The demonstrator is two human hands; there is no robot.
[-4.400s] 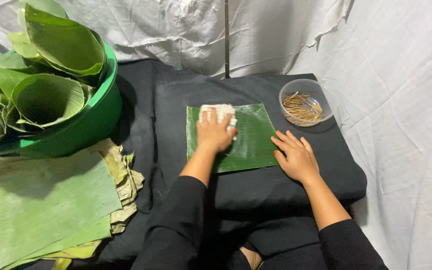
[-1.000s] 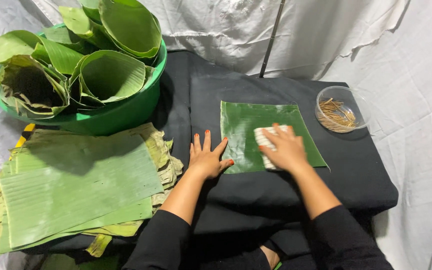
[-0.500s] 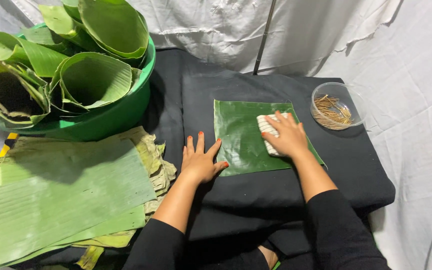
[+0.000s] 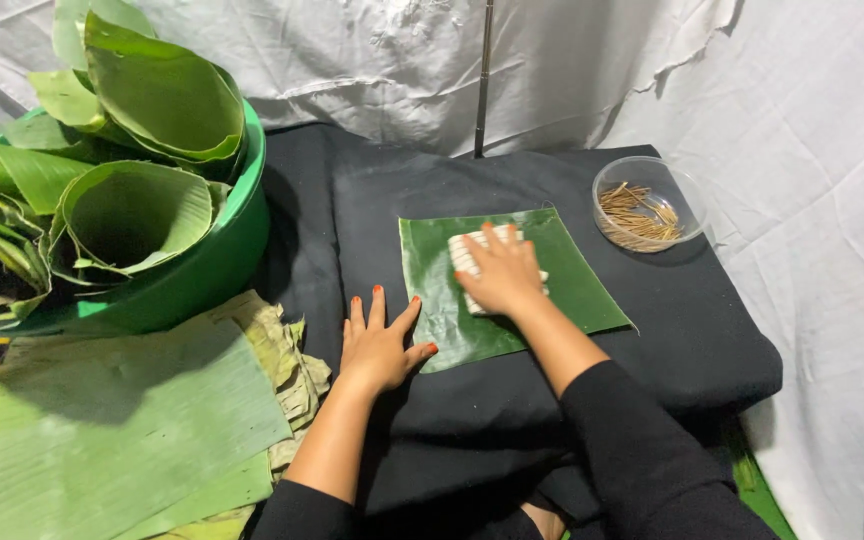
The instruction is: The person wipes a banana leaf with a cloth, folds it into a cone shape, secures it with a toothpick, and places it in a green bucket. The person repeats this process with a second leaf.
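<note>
1. Since a second ago, my right hand [image 4: 500, 272] has slid from the leaf's right side toward its middle, taking the pale cloth [image 4: 468, 262] along, and my left hand [image 4: 382, 345] has stayed planted at the leaf's near-left edge.
2. Nearest me, both black sleeves [image 4: 642, 455] come up from the bottom of the view over the black cloth-covered table [image 4: 692, 330].
3. At the near left, a stack of flat banana leaves [image 4: 112, 430] lies over the table's edge, the lower sheets yellowed and frayed.
4. My left hand rests palm down with fingers spread, gripping nothing; its thumb tip touches the corner of the square banana leaf [image 4: 582, 290], pinning it.
5. That square leaf lies flat at the table's middle, glossy side up.
6. My right hand presses flat on the pale cloth, fingers together and extended rather than curled; the folded cloth peeks out past my fingertips and on both sides of my palm, sitting on the leaf's centre.
7. Farther right, a clear round bowl [image 4: 687, 195] of thin brown sticks [image 4: 634, 212] stands just beyond the leaf's far-right corner, apart from it.
8. Far left, a green tub [image 4: 222, 260] holds rolled and curled banana leaves [image 4: 132, 210].
9. Behind everything hangs a white sheet [image 4: 372, 60], with a thin dark pole [image 4: 484, 80] upright before it.
</note>
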